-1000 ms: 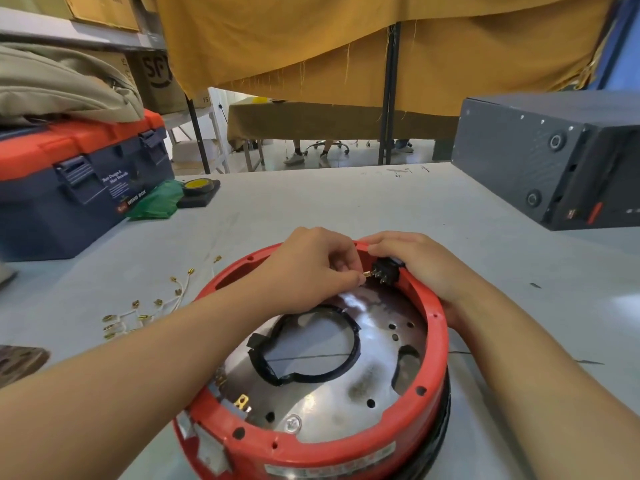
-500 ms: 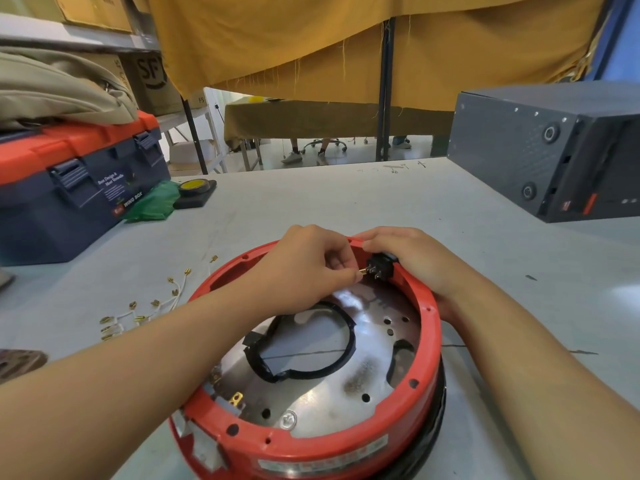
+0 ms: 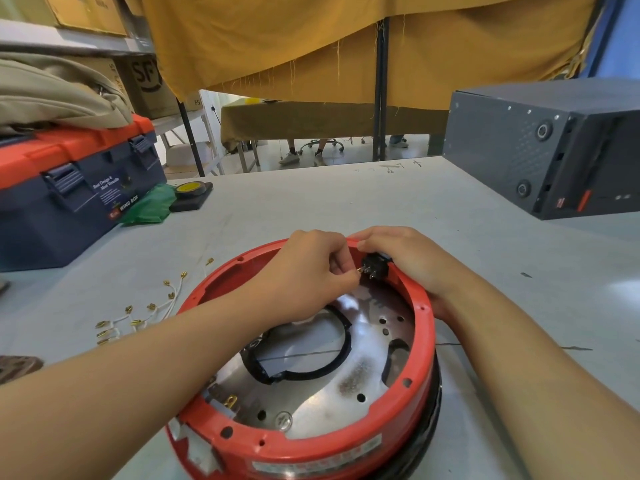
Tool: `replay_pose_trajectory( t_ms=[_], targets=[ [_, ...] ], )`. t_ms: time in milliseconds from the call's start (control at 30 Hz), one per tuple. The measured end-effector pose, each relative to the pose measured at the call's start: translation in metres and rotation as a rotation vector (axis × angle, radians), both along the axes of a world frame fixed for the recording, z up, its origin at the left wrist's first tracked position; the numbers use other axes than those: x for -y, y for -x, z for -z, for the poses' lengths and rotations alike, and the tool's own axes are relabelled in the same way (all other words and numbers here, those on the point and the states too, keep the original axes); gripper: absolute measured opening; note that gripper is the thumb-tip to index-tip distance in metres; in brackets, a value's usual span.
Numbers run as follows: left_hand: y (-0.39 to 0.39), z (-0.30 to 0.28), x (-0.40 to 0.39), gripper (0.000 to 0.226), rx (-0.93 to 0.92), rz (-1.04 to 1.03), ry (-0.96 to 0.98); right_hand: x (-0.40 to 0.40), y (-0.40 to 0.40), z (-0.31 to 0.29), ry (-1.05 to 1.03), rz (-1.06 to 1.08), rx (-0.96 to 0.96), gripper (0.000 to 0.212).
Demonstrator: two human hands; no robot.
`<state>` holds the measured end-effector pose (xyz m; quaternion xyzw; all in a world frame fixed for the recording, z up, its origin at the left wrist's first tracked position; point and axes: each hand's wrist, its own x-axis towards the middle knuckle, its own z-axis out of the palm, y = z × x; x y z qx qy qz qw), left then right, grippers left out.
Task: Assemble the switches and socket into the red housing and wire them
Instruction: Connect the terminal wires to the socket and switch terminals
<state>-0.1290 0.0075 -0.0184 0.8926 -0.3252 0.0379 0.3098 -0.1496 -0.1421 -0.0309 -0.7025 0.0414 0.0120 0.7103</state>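
Your left hand (image 3: 304, 271) pinches shut on a small brass terminal at the side of the black plastic switch (image 3: 374, 266), which sits in the far wall of the round, glossy red housing (image 3: 424, 344). Your right hand (image 3: 412, 261) curls closed over the rim just right of that grip, pressing the switch from outside. Below the grip lies a shiny metal plate (image 3: 332, 393), drilled with holes, with a black-edged round opening. Well left of the grip, thin white wires (image 3: 145, 313) with brass ends lie loose on the smooth grey desk (image 3: 311, 202). Compared with a second ago, both hands hold the same pinch; only your view has shifted slightly.
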Motion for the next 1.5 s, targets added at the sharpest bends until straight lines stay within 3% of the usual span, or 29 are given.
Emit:
replay_pose_trajectory(
  t_ms=[633, 800, 1500],
  targets=[
    [-0.0027, -0.0074, -0.0075, 0.003, -0.387, -0.001, 0.108, 0.0036, -0.0035, 0.0033, 0.021, -0.023, -0.006, 0.022],
    [-0.0030, -0.0060, -0.0071, 0.013, -0.304, -0.001, 0.053, 0.0034, -0.0035, 0.0031, 0.038, -0.023, -0.001, 0.023],
    [0.0038, -0.0020, 0.0010, 0.015, 0.007, 0.021, -0.013, 0.0031, -0.0064, 0.0072, -0.032, -0.076, 0.010, 0.021]
  ],
)
